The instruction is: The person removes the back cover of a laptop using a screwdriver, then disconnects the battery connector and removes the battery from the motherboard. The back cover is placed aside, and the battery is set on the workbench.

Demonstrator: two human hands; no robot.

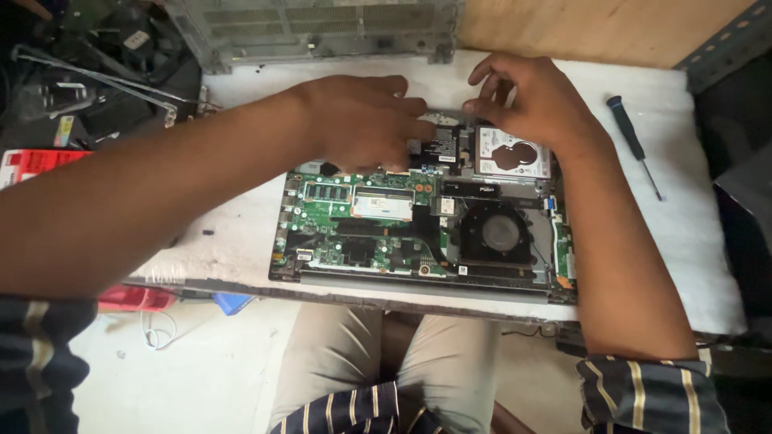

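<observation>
Left hand [366, 120]: fingers curled together, resting on far edge of opened grey laptop with green circuit board [362, 229].
Right hand [535, 100]: fingertips pinched beside silver hard drive [515, 157].
Bench [691, 217]: black-handled screwdriver [634, 145], far right.

Dark sleeves [643, 394] with pale stripes, beige trousers [322, 362]

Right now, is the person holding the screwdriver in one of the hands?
No, the screwdriver lies alone on the white table, right of the right hand.

both hands [450, 112] on opened laptop [418, 225], screwdriver [634, 145]
</observation>
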